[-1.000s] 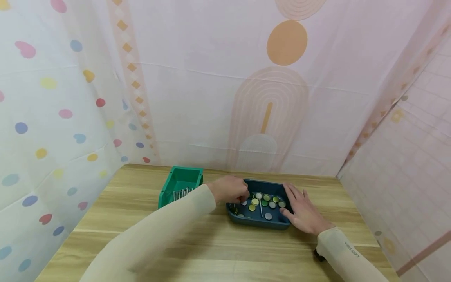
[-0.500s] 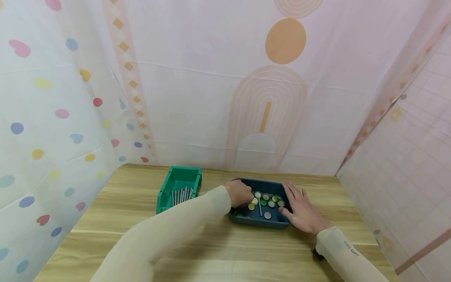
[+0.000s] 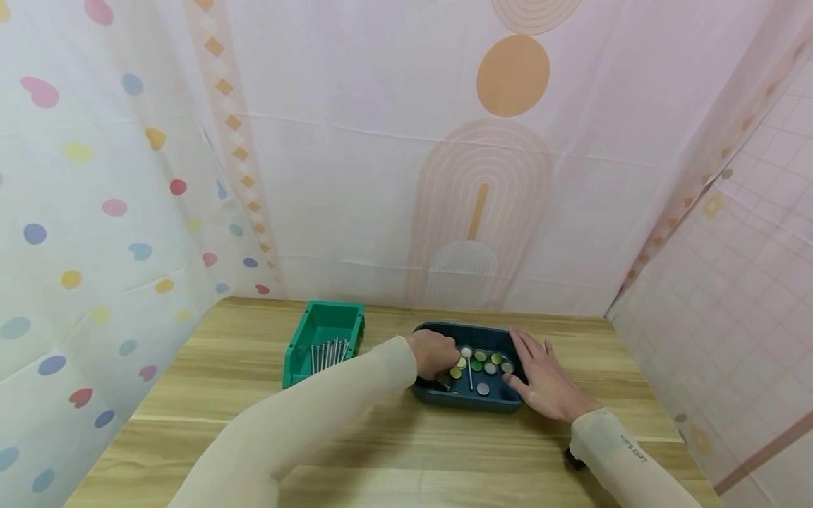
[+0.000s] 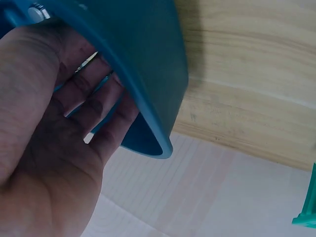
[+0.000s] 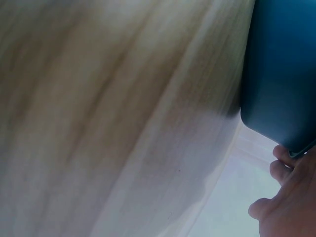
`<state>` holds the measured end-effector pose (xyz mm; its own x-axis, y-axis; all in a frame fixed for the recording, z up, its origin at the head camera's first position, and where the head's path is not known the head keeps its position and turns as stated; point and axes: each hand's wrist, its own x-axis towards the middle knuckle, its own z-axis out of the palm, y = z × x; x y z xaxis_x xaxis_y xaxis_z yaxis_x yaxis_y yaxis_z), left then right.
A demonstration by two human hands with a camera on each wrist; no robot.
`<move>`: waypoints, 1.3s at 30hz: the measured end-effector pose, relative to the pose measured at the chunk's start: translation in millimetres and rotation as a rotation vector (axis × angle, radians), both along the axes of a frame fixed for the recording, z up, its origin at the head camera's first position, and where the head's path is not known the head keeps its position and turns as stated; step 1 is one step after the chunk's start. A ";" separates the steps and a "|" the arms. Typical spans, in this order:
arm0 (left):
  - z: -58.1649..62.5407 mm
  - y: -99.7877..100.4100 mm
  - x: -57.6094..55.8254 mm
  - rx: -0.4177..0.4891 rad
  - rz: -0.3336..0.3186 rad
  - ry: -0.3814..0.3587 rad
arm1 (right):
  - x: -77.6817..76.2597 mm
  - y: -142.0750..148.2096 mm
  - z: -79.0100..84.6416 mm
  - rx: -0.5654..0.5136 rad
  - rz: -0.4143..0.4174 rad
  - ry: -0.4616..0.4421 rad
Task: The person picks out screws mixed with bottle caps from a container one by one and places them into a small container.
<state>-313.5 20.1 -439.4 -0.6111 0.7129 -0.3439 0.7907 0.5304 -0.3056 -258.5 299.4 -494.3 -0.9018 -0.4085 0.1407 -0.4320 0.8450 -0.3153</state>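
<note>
My left hand (image 3: 433, 353) reaches into the left end of a dark blue tray (image 3: 466, 403). In the left wrist view its bent fingers (image 4: 81, 91) sit inside the tray wall; the rim hides their tips, so whether they pinch anything cannot be seen. Several round bottle caps (image 3: 483, 389), silver, gold and green, lie in the tray. Among them is a thin metal nail (image 3: 471, 374), its upper end at a silver cap. My right hand (image 3: 547, 381) rests on the tray's right end, fingers straight along the rim and thumb over the inner edge.
A green bin (image 3: 305, 339) stands left of the tray, with several long nails (image 3: 328, 355) inside. Both containers are on a wooden table (image 3: 406, 451). A patterned curtain (image 3: 356, 212) hangs behind the table's back edge.
My left hand has moved right, from over the tray's left rim down into the tray. In the last half second it has barely shifted. My right hand has stayed on the tray.
</note>
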 end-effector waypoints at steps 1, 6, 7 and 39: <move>0.4 -0.8 0.0 0.013 0.006 -0.006 | -0.3 -0.5 0.0 0.001 0.000 0.001; 10.3 -5.4 7.3 0.054 0.024 -0.002 | -0.9 -1.7 -1.3 0.009 -0.001 0.004; 11.3 -6.1 8.9 0.064 0.032 -0.003 | -0.7 -1.6 -1.6 0.011 -0.002 0.003; 8.2 -50.8 39.9 0.907 0.235 -0.291 | 4.5 3.8 -0.8 -0.012 -0.021 0.004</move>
